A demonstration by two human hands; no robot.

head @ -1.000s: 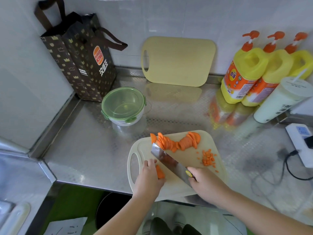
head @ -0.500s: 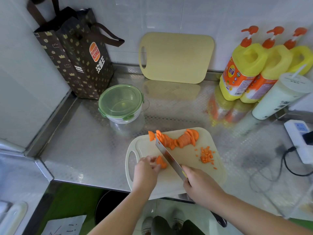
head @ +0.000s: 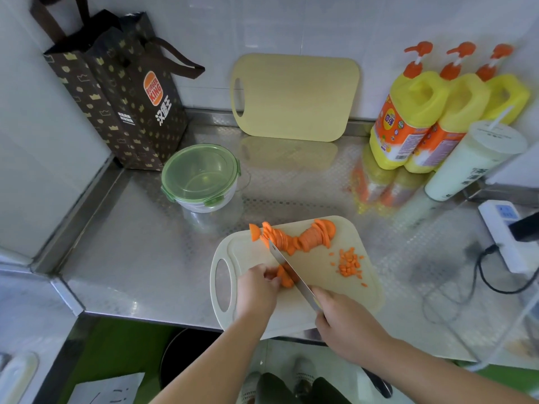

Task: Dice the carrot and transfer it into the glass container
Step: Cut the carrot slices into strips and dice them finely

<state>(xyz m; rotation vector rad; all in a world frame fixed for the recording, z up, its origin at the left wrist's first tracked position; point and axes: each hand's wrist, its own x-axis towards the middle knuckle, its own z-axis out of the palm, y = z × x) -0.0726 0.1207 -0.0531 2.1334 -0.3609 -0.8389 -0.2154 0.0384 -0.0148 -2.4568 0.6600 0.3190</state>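
- The left hand (head: 256, 290) pinches a small stack of carrot slices (head: 285, 277) between curled fingertips. They are tucked back, most likely to stay clear of the edge while steadying the stack.
- The right hand (head: 347, 325) is clenched round the handle of the knife (head: 287, 268). The blade runs forward and leftward from it and lies against the right side of the stack, just beside the left fingertips, set for a cut.
- Beyond both hands, along the far edge of the cutting board (head: 320, 293), lies a row of carrot slices (head: 300, 239), not yet diced. The knife tip reaches its near side.
- Forward and to the right of the right hand sits the pile of diced carrot (head: 348, 262), apart from the cutting spot, which leaves the blade room.
- The glass container (head: 210, 204) stands on the worktop (head: 131, 243) well ahead and to the left of the left hand, off the board. Its green lid (head: 199, 170) is on and must come off before any transfer.
- Dicing looks to be in its early part, since most of the carrot is in slices.
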